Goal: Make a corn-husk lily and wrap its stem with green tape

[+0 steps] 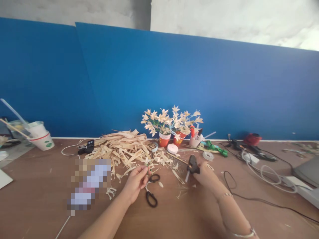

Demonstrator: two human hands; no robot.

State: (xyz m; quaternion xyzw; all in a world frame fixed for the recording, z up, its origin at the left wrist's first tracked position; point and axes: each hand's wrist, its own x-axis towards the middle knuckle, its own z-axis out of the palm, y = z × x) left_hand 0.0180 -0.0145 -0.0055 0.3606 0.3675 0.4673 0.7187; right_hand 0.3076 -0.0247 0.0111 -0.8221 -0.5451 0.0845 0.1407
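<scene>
My left hand (138,180) is closed in a pinch around a small pale flower piece (147,162) with a bit of green on it. My right hand (205,174) is wrapped round a black hot glue gun (192,164), a whitish glue stick (187,176) poking out toward me. Black-handled scissors (151,198) lie on the table just right of my left hand. Behind both hands, a heap of dried husk strips (127,146) spreads out, with small cut pieces scattered in front of it.
Two red cups (163,140) of pale husk flowers (175,122) stand before the blue partition (159,79). Tape rolls (172,148) lie nearby. Dark and white cables (259,200) run along the right. A white cup (44,142) leans at left, and a blurred-out object (89,184) lies nearer.
</scene>
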